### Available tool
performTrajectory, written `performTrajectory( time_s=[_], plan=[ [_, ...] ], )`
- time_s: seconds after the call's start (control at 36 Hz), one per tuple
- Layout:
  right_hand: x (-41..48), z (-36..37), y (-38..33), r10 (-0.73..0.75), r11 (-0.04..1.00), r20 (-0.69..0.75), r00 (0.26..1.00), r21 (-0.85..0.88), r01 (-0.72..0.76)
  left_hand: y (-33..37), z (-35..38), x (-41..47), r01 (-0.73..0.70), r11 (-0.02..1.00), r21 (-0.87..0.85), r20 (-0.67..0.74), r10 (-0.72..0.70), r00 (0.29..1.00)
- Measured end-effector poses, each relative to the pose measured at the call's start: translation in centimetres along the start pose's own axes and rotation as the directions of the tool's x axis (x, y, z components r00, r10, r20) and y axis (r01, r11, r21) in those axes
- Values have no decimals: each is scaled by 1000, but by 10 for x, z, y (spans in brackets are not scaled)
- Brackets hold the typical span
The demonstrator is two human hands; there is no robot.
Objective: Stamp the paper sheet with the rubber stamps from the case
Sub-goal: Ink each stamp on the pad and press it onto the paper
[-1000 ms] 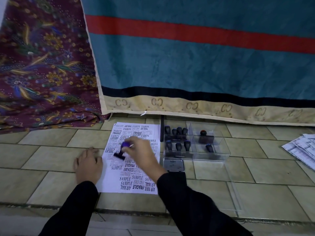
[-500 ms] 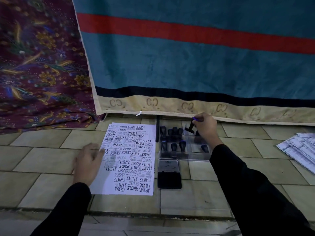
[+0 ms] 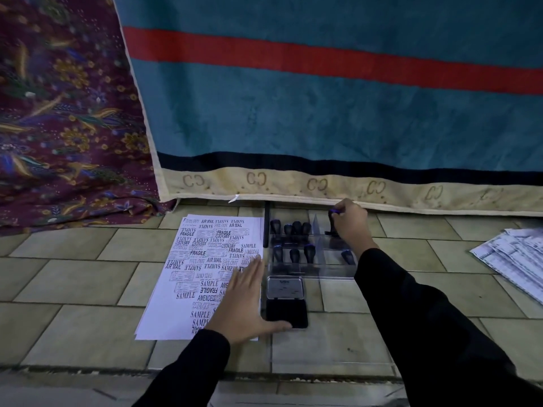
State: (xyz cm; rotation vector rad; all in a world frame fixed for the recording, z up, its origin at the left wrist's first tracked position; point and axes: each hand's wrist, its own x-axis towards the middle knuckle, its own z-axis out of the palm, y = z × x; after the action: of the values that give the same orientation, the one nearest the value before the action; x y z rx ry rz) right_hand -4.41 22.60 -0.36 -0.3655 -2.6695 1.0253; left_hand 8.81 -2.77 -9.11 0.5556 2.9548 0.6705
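Paper sheet (image 3: 202,271): on tiled floor (image 3: 73,283), densely stamped. Left hand (image 3: 244,301): flat, fingers straight, pressing sheet's right edge, thumb reaching the ink pad (image 3: 286,315). Right hand (image 3: 351,223): gripping a rubber stamp (image 3: 333,223) upright in the clear case (image 3: 311,251), far-right compartment.

Dim, soft focus, edges wide-angle bowed

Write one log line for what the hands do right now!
left hand: flat on paper sheet | right hand: holds rubber stamp at case | ink pad: open
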Motion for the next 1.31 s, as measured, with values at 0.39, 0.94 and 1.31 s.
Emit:
performTrajectory(
  time_s=[0.39,0.94,1.31],
  plan=[
    [14,7,-10,-8,994,166,986,-110,26,0,6,2,15,993,118,38,-19,999],
    [10,-7,0,-15,975,245,970,-209,68,1,5,2,-2,990,139,36,-3,999],
    [-37,-44,24,115,879,289,950,-475,38,0,5,1,-19,989,144,27,15,1000]
  ],
)
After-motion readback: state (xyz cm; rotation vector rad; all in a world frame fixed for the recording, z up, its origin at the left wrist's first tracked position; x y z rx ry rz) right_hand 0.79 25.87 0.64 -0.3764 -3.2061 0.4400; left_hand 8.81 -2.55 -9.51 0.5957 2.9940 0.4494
